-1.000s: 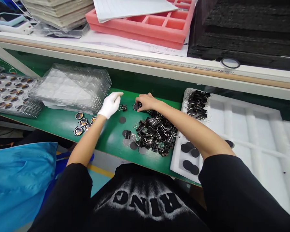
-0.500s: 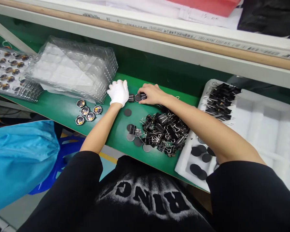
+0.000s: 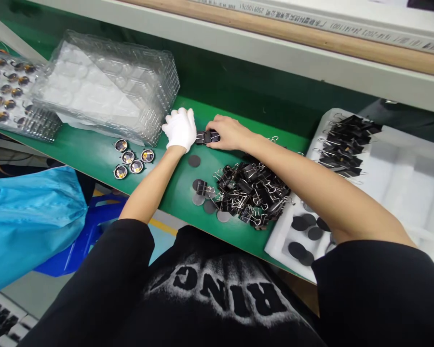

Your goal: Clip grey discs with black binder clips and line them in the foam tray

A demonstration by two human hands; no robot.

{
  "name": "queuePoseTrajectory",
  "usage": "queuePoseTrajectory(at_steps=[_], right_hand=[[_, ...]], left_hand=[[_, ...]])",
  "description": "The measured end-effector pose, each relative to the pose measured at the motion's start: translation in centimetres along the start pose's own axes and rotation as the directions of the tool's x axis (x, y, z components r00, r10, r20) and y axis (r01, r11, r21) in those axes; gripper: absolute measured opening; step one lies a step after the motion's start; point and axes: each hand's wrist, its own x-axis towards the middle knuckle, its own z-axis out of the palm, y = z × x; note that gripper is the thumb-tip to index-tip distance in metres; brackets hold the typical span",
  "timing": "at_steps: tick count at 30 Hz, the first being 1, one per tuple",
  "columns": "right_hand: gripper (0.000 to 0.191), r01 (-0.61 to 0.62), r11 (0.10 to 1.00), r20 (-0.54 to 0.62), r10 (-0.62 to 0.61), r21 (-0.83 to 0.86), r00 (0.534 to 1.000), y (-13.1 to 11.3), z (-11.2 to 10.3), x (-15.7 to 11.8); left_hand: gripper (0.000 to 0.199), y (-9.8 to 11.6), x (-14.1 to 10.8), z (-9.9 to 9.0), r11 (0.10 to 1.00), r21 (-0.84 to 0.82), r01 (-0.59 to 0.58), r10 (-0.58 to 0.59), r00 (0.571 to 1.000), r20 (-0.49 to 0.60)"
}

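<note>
My left hand (image 3: 181,129), in a white glove, is curled with its fingertips hidden beneath it. A black binder clip (image 3: 201,138) sticks out from its right side. My bare right hand (image 3: 227,133) pinches another black binder clip (image 3: 214,137), close against the first one. Whatever lies between the two clips is too small to make out. Below my hands, a dark round disc (image 3: 194,161) lies on the green table (image 3: 177,193). A large heap of binder clips (image 3: 253,190) sits under my right forearm, with several discs (image 3: 198,199) and a single clip at its left edge.
Several round metal-rimmed parts (image 3: 128,157) lie left of my left forearm. Stacked clear plastic trays (image 3: 108,86) stand behind them. At right, a white foam tray (image 3: 386,193) carries clips and dark discs. A shelf edge (image 3: 275,38) crosses above the table.
My view has shifted a little, so shelf and trays sit higher in it. The dark disc seen between the clips is no longer distinct, and the clips now sit closer together.
</note>
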Motion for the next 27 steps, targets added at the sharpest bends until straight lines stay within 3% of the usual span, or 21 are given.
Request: queuePoseTrajectory(at_steps=[5, 7, 9, 12, 14, 16, 19, 22, 25, 27], right_hand=[[0.039, -0.031, 1.0, 0.036, 0.031, -0.001, 0.999, -0.6, -0.3, 0.2], [0.038, -0.043, 0.999, 0.051, 0.044, -0.013, 0.998, -1.0, -0.6, 0.2], [0.038, -0.025, 1.0, 0.057, 0.026, -0.01, 0.998, -1.2, -1.2, 0.1], [0.031, 0.058, 0.992, -0.01, -0.057, 0.11, 0.998, -1.3, -3.1, -0.8], [0.023, 0.096, 0.949, -0.049, -0.085, 0.302, 0.995, -1.5, -4.7, -2.4], [0.036, 0.079, 0.842, -0.022, -0.08, 0.533, 0.997, -2.1, -6.2, -5.1], [0.043, 0.037, 0.686, -0.013, -0.041, 0.727, 0.999, -3.7, -7.3, -10.5], [0.034, 0.1, 0.746, -0.247, 0.088, 0.658, 0.965, -4.9, -6.9, -16.7], [0.021, 0.063, 0.853, -0.484, 0.231, 0.518, 0.844, -4.3, -5.9, -22.8], [0.022, -0.041, 0.86, -0.524, 0.347, 0.508, 0.777, -2.5, -5.3, -26.5]], left_hand=[[0.038, -0.1, 0.3, 0.3, 0.997, -0.075, -0.019, 0.015, 0.999, -0.047], [0.037, 0.2, 0.1, -0.3, 0.993, -0.11, -0.048, 0.044, 0.998, -0.039], [0.047, 0.8, -0.4, -1.5, 0.962, -0.242, -0.124, 0.134, 0.991, 0.022], [0.065, 1.8, -1.8, -4.1, 0.838, -0.424, -0.342, 0.384, 0.923, 0.015], [0.064, 2.7, -3.3, -6.0, 0.778, -0.395, -0.488, 0.505, 0.86, -0.066], [0.062, 4.1, -5.2, -7.8, 0.777, -0.279, -0.565, 0.548, 0.824, -0.141], [0.064, 7.2, -8.5, -9.5, 0.812, -0.15, -0.564, 0.537, 0.823, -0.184], [0.063, 10.4, -11.6, -10.2, 0.791, -0.13, -0.598, 0.591, 0.801, -0.091], [0.061, 12.7, -13.3, -9.8, 0.696, -0.212, -0.686, 0.709, 0.703, 0.052], [0.059, 13.7, -13.8, -9.3, 0.661, -0.32, -0.679, 0.733, 0.675, 0.083]])
